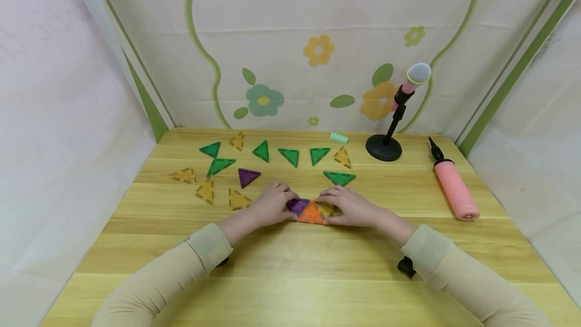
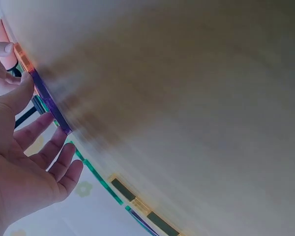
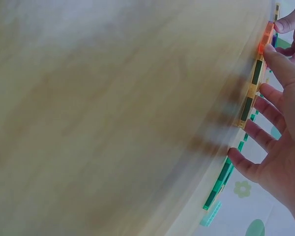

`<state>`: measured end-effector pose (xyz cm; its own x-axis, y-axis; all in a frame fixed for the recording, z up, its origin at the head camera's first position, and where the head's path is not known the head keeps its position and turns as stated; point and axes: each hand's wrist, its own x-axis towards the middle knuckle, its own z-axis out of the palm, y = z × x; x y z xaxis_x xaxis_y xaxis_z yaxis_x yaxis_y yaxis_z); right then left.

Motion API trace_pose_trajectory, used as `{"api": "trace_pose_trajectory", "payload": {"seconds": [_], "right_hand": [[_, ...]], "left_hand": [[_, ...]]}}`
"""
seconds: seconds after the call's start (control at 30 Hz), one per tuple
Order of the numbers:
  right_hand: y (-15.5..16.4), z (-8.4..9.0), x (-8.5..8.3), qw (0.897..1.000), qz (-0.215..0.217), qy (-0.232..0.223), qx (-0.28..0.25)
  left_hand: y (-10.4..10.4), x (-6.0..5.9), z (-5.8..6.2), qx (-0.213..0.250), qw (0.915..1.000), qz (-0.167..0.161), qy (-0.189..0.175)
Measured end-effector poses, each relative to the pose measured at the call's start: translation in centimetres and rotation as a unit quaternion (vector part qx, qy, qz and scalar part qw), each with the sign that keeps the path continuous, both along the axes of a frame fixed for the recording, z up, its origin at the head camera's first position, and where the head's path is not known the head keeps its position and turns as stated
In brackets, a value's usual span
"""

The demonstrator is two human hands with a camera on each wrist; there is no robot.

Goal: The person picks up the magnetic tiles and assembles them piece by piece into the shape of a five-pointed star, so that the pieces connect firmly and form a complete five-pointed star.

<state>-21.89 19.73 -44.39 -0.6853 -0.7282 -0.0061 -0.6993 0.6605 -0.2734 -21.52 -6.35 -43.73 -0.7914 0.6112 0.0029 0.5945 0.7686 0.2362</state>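
On the table, three translucent triangular magnetic tiles lie edge to edge in a row: a purple tile point(image 1: 298, 206), an orange tile point(image 1: 311, 214) and a yellow tile point(image 1: 325, 209). My left hand point(image 1: 271, 204) holds the purple one between thumb and fingers at its outer side. From the other side my right hand point(image 1: 353, 207) pinches the yellow one, its thumb near the seam with the orange tile. In the right wrist view, the yellow tile point(image 3: 251, 91) lies flat along the tabletop under the fingertips. My fingers partly cover both outer tiles.
Several green, yellow and purple triangle tiles lie scattered behind the hands, among them a purple tile point(image 1: 248, 177) and a green tile point(image 1: 339, 178). Farther back are a small mint block point(image 1: 338, 138) and a microphone stand point(image 1: 384, 147). A pink hand pump point(image 1: 456, 189) lies at right.
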Motion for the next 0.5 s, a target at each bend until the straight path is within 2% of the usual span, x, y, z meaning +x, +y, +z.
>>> {"api": "trace_pose_trajectory", "payload": {"seconds": [0.13,0.33,0.5], "right_hand": [[0.0,0.0,0.0,1.000,-0.001,0.001,0.001],[0.1,-0.1,0.1,1.000,0.001,0.004,-0.001],[0.1,-0.1,0.1,1.000,0.006,0.003,-0.001]], "left_hand": [[0.0,0.0,0.0,0.003,1.0000,-0.001,-0.001],[-0.9,-0.4,0.5,0.031,0.9993,-0.022,-0.006],[-3.1,-1.4,1.2,0.053,0.9986,0.001,0.008]]}}
